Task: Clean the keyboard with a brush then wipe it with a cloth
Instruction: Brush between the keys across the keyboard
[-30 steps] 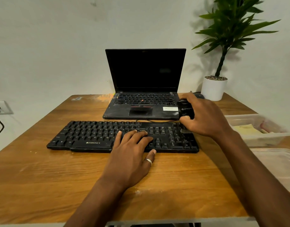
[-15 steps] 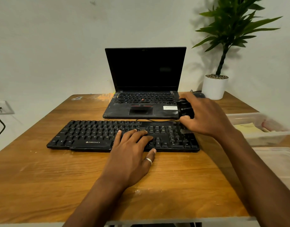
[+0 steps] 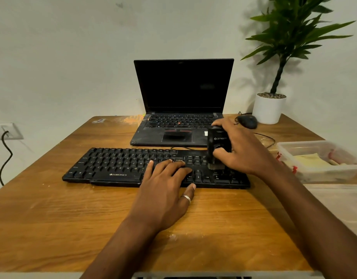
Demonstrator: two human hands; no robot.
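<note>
Risk imo: brush (image 3: 218, 141) bristles sit on the numpad end of the keyboard (image 3: 113, 166), which lies on the table (image 3: 52, 228) just before the laptop (image 3: 179, 135), so a hard stroke could skid it or pop a keycap. R hand (image 3: 244, 152) grips the brush body w/ curled fingers; L hand (image 3: 165, 190) lies flat, fingers straight, pinning the keys.

On my feed I see a worn wooden table (image 3: 72, 228) with pale scuffs. A black keyboard (image 3: 117, 166) lies across its middle, with an open laptop (image 3: 173, 135) behind it. A black mouse (image 3: 246, 121) sits just right of the laptop, near a white plant pot (image 3: 268, 108) at the far right corner. Along the right edge stand a clear plastic tub (image 3: 324, 175) and, nearer me, another clear container (image 3: 339, 200)
</note>
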